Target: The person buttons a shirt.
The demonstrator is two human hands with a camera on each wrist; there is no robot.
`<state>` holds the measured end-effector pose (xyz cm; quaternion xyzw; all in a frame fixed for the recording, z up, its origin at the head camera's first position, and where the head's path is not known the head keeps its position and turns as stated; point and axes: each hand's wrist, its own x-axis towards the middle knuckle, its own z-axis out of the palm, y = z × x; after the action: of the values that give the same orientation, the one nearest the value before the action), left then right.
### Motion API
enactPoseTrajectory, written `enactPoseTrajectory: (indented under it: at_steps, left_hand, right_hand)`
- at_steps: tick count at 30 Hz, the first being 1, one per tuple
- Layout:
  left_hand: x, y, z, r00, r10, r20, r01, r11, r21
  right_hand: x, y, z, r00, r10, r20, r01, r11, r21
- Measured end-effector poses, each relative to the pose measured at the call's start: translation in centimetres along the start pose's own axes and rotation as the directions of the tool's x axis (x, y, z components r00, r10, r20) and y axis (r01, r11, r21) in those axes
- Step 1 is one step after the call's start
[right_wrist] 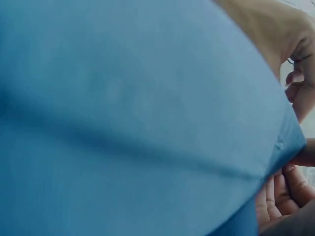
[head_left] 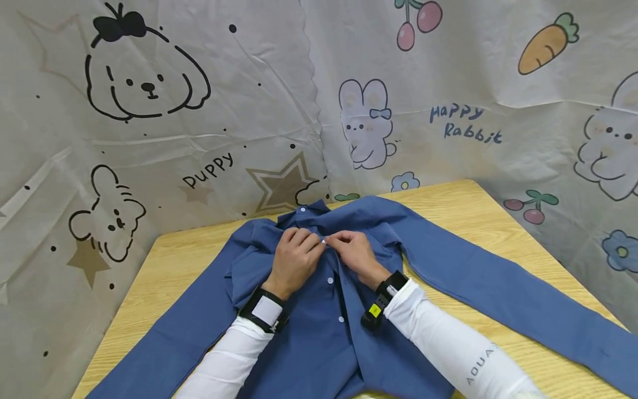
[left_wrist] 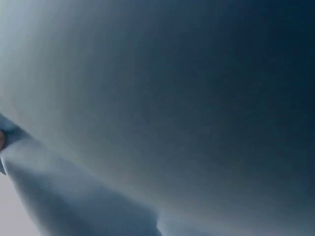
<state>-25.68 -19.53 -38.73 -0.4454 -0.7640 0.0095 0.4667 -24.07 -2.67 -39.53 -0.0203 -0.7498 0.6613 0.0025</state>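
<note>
A blue long-sleeved shirt (head_left: 304,343) lies front up, its collar (head_left: 314,209) toward the far edge. Both hands meet on its front just below the collar. My left hand (head_left: 295,257) grips the cloth with curled fingers. From the other side, my right hand (head_left: 356,255) pinches the front edge, its fingertips right at a small white button (head_left: 323,241). Lower down, the front overlaps loosely around two more white buttons, one upper (head_left: 330,281) and one lower (head_left: 341,319). Raised blue cloth (right_wrist: 147,98) fills most of the right wrist view; blurred cloth (left_wrist: 172,123) covers the left wrist view.
The shirt lies on a light wooden table (head_left: 448,205). One sleeve (head_left: 498,277) stretches to the right edge, the other (head_left: 174,332) toward the near left. A white printed curtain (head_left: 279,83) hangs behind and beside the table.
</note>
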Motion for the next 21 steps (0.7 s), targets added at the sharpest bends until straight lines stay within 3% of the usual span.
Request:
enactPoseTrajectory:
  at_steps: [5, 8, 11, 14, 18, 21]
  left_hand:
    - [0.0, -0.2, 0.1, 0.999, 0.027, -0.021, -0.027, 0.999, 0.021]
    - [-0.3, -0.3, 0.2, 0.999, 0.034, -0.037, -0.034, 0.999, 0.008]
    - [-0.5, -0.4, 0.2, 0.999, 0.038, -0.036, -0.038, 0.999, -0.004]
    - [-0.7, -0.5, 0.3, 0.999, 0.038, -0.016, -0.038, 0.999, -0.014]
    - [-1.1, -0.7, 0.6, 1.0, 0.021, 0.009, -0.021, 0.999, -0.024]
    - [-1.4, -0.9, 0.9, 1.0, -0.02, 0.023, 0.021, 1.0, -0.019]
  right_hand:
    - [0.1, 0.1, 0.3, 0.996, 0.072, 0.044, -0.079, 0.98, 0.184]
    - [0.0, 0.1, 0.4, 0.987, 0.125, 0.105, -0.152, 0.936, 0.318]
    - [0.0, 0.1, 0.4, 0.976, 0.162, 0.146, -0.206, 0.905, 0.373]
    - [0.2, 0.5, 0.3, 0.977, 0.148, 0.152, -0.192, 0.922, 0.337]
    - [0.3, 0.7, 0.2, 0.989, 0.072, 0.13, -0.099, 0.973, 0.211]
    - [0.3, 0.6, 0.2, 0.992, -0.002, 0.129, -0.013, 0.993, 0.117]
